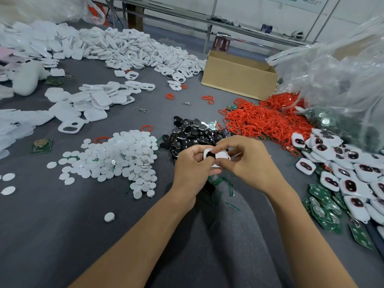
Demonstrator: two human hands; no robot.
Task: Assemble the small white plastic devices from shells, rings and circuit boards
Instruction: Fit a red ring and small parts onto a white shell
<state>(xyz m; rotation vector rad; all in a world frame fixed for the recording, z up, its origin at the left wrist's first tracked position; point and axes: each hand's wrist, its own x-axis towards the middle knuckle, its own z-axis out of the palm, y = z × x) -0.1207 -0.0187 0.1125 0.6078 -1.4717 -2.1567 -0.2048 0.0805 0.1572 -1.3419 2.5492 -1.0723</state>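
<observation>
I am looking down at a white plastic shell (223,156) that both hands are holding just above the grey cloth (62,225), in front of the pile of glossy black inserts (195,132). I am judging the shell to be very light, stiff and thin-walled, with smooth faces that could slip. Squeezed across its opening it may well crack or mark, so I would be taking it by the outer edges, as is happening here.

The left hand (190,165) is wrapping its fingers round the shell's left end, with the thumb lying on top beside the dark piece (209,155) sitting in the shell's opening. The right hand (247,161) is curling over from the right, its thumb and forefinger pinching at the shell's near edge. I cannot tell whether they are pressing the dark piece or only the rim. Both wrists are bending inward, and the forearms are converging over the lap.

The red rings (264,121) are lying heaped to the right. The green circuit boards (324,206) are lying nearer on that side, beside the fitted shells (342,179) with dark windows. The white round caps (124,154) are lying to the left.
</observation>
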